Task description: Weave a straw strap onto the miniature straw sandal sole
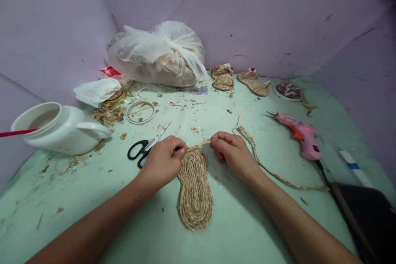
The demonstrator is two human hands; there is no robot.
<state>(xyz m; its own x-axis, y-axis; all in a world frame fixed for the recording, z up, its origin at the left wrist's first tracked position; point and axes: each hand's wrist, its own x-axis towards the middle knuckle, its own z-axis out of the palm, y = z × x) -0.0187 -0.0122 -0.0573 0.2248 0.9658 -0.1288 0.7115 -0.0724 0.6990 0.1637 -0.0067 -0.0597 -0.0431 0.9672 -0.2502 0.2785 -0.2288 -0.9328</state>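
A sole of coiled braided straw [195, 189] lies on the pale green table, its far end between my hands. A straw braid [199, 144] stretches across just above that end. My left hand [168, 156] is closed on the braid at the sole's upper left edge. To the right, the fingers of my right hand [228, 146] pinch the same braid. Its loose length [272, 171] runs from near the right hand toward the right side of the table. Black-handled scissors [145, 148] lie partly hidden behind my left hand.
A pink glue gun [298, 134] with its red light on lies at the right, near a dark object [365, 210]. A white jug [62, 128] lies at the left. Behind are a tape ring [140, 112], a stuffed plastic bag [157, 55], straw slippers [253, 82] and a small bowl [288, 91].
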